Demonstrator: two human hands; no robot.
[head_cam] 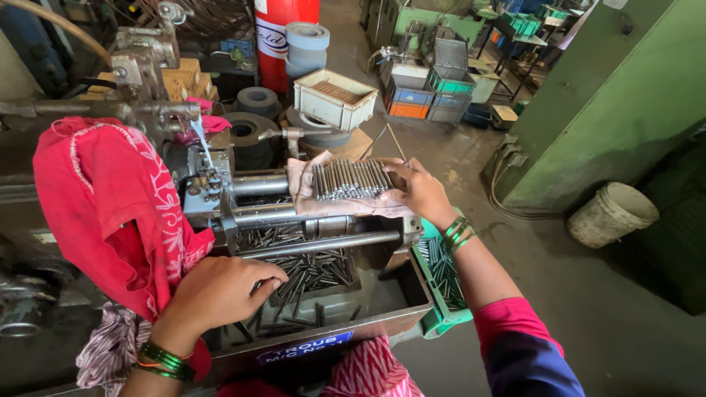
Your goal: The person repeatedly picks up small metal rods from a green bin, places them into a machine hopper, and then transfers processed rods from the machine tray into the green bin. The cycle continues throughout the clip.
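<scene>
metal rods [350, 179] under right hand [422, 192], left hand [220, 292] in tray [382, 312]

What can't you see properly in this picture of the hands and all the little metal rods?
Head view:
- Left hand fingertips: curled down among the loose rods in the machine tray, so any grip is hidden.
- Right hand palm: turned away, resting on the rod bundle.
- Green tray: partly behind the right forearm.
- Far bins: too small.

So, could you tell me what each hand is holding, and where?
Right hand steadies the metal rods at their right ends; left hand reaches into loose pins, grip hidden.
</scene>
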